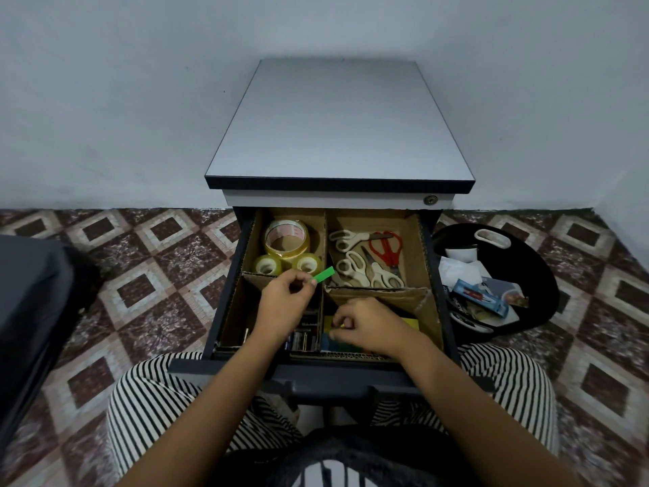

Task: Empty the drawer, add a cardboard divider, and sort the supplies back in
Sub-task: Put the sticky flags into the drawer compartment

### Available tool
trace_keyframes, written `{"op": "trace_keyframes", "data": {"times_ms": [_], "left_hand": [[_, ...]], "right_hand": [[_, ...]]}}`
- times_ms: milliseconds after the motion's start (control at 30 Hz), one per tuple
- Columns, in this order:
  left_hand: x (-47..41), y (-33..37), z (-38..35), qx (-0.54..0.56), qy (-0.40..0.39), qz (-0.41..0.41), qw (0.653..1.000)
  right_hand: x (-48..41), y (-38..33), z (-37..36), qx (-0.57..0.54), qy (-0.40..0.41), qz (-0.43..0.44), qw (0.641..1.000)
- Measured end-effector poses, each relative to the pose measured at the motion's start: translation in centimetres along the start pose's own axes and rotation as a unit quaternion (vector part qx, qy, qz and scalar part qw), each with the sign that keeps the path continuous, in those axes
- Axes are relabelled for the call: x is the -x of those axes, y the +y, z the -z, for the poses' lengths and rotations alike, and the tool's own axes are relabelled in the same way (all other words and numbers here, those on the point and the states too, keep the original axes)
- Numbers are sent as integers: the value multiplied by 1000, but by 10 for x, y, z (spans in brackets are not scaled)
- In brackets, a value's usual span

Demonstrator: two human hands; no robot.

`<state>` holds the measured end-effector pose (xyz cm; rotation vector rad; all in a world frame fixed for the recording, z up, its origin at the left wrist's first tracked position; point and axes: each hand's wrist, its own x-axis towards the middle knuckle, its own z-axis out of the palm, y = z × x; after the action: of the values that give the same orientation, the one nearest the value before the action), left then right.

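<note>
Left hand (286, 298) pinches a green strip (325, 275), right hand (365, 323) grips the coloured pads (412, 323); strip should probably go flat beside those.

Tally: three tape rolls (287, 240) (one large, two small) beyond the left hand (286, 298), four scissors (384, 249) (three white-handled, one red) beyond the right hand (365, 323), one green strip (323, 275) held by the left hand, four cardboard compartments (411, 297), one drawer (351, 376).
</note>
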<state>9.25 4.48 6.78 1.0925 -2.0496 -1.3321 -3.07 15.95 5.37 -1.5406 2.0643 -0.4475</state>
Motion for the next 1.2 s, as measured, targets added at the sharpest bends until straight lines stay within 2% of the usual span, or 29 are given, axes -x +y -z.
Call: {"op": "trace_keyframes", "data": {"times_ms": [133,267,333,700,867,967,1067,1200], "left_hand": [[2,3,1,28,-4,-14,1000],[5,5,1,69,-23,-40,997],[6,5,0,69,-40,-60,995],[8,3,-1,55,-60,-71,994],[4,3,6,27,-28,-75,996],[-1,6,18,-17,23,-91,995],[-12,6,38,-117,78,-140,980],[-30,-9,61,-236,134,-134,953]], "right_hand": [[6,-4,4,-155,123,-12,980],[9,-9,11,-326,241,-30,914],[10,-9,15,-367,259,-42,892],[10,-10,17,-390,245,-34,887],[10,-11,18,-403,228,-40,885],[13,-11,22,-382,208,-33,900],[16,-8,26,-344,150,-23,927],[15,-7,23,-215,45,-25,975]]}}
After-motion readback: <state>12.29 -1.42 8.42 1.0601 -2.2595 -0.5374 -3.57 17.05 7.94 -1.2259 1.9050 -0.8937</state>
